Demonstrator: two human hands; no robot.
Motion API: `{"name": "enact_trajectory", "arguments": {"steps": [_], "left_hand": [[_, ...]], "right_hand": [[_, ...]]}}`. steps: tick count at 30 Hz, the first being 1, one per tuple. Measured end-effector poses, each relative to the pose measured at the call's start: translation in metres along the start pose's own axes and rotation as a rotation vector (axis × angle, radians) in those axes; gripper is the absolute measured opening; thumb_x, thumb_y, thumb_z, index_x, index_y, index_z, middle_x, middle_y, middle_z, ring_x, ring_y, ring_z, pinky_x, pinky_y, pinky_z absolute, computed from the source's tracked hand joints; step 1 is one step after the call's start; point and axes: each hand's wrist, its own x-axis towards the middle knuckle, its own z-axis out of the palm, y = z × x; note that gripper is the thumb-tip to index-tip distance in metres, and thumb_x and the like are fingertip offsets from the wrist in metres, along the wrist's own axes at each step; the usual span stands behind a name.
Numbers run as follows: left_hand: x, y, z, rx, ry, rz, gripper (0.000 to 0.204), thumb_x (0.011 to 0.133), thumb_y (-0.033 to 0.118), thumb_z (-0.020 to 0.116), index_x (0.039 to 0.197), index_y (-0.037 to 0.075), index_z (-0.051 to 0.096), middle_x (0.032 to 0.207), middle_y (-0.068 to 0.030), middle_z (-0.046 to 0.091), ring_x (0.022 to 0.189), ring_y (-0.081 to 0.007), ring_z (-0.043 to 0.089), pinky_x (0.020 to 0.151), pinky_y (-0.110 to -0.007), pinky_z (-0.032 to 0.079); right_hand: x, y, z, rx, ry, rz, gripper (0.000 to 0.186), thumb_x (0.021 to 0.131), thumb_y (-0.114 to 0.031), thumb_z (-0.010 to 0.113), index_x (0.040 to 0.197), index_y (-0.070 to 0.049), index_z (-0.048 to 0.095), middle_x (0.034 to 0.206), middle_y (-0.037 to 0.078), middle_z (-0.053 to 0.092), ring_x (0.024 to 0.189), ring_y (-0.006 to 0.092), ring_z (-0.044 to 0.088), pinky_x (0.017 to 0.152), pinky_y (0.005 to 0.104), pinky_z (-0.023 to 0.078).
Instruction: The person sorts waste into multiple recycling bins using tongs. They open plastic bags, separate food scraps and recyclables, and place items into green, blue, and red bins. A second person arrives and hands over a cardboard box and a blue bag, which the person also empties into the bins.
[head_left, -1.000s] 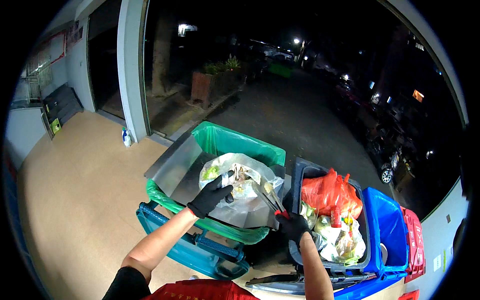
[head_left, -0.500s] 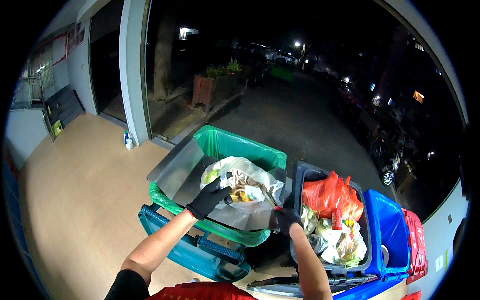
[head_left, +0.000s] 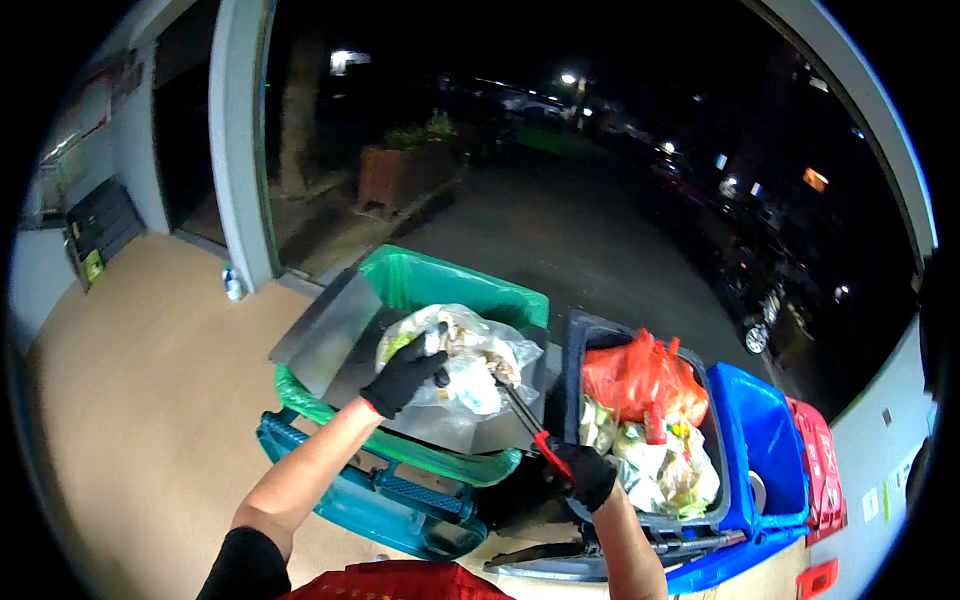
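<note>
My left hand (head_left: 405, 372), in a black glove, is closed on the near left of an open clear plastic bag (head_left: 478, 385) of food waste. The bag lies on a metal tray (head_left: 340, 345) set in the green-lined bin (head_left: 420, 275). My right hand (head_left: 585, 470), also gloved, grips red-handled metal tongs (head_left: 535, 425) beside the dark grey bin's near-left corner. The tongs reach diagonally up-left into the bag, their tips among pale, soggy scraps and white crumpled material.
The grey bin (head_left: 575, 355) holds a red bag (head_left: 640, 380) and several pale bags (head_left: 690, 460). To its right stand a blue bin (head_left: 760, 430) and a red bin (head_left: 822, 475). A doorway opens onto a dark road (head_left: 520, 230). A spray bottle (head_left: 233, 282) stands by the pillar (head_left: 240, 160).
My right hand has moved down and rightward, exposing more of the tongs. The bag's contents have shifted, with more white material near the front. The whole view has shifted slightly.
</note>
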Motion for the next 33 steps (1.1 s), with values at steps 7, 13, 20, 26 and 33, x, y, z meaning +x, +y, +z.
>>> {"name": "enact_trajectory", "arguments": {"steps": [7,13,20,26,33], "left_hand": [[0.004,0.025,0.015,0.056,0.131,-0.023,0.048,0.088,0.003,0.06,0.134,0.003,0.048,0.108,-0.0073,0.065,0.067,-0.0121,0.062,0.055,-0.023,0.048],[0.011,-0.006,-0.01,-0.041,0.032,-0.05,0.059,0.092,0.0,0.053,0.145,0.01,0.03,0.139,-0.0075,0.05,0.069,-0.0148,0.061,0.061,-0.029,0.053],[0.0,-0.003,-0.01,-0.027,0.047,-0.05,0.061,0.091,-0.003,0.052,0.146,0.01,0.03,0.141,-0.0103,0.047,0.071,-0.0149,0.061,0.062,-0.029,0.053],[-0.008,0.007,0.001,-0.049,0.044,-0.079,0.062,0.09,-0.003,0.052,0.147,0.01,0.031,0.141,-0.0111,0.047,0.071,-0.0148,0.06,0.062,-0.029,0.053],[-0.012,0.005,-0.017,0.015,0.055,-0.051,0.062,0.091,0.002,0.054,0.148,0.009,0.029,0.127,-0.0102,0.055,0.071,-0.0124,0.061,0.062,-0.027,0.051]], "right_hand": [[-0.076,0.018,-0.046,0.112,0.071,0.067,0.038,0.094,-0.046,0.06,0.11,-0.012,0.07,0.071,0.001,0.06,0.049,0.0098,0.05,0.042,0.0238,0.036],[-0.133,0.039,-0.131,0.171,0.352,-0.07,0.039,0.098,-0.043,0.052,0.117,-0.011,0.066,0.066,0.002,0.061,0.045,0.0114,0.051,0.041,0.025,0.037],[-0.131,0.06,-0.181,-0.262,0.594,0.046,0.041,0.09,-0.045,0.064,0.109,-0.008,0.067,0.064,0.007,0.064,0.039,0.0144,0.051,0.035,0.0282,0.037],[-0.014,0.115,-0.196,-0.071,0.553,0.328,0.033,0.086,-0.039,0.071,0.071,-0.012,0.057,0.052,0.007,0.051,0.036,0.0162,0.039,0.035,0.0343,0.028],[-0.022,0.123,-0.267,-1.118,0.205,0.114,0.057,0.078,-0.044,0.072,0.121,-0.01,0.055,0.103,0.004,0.065,0.085,0.0213,0.065,0.075,0.0356,0.052]]}}
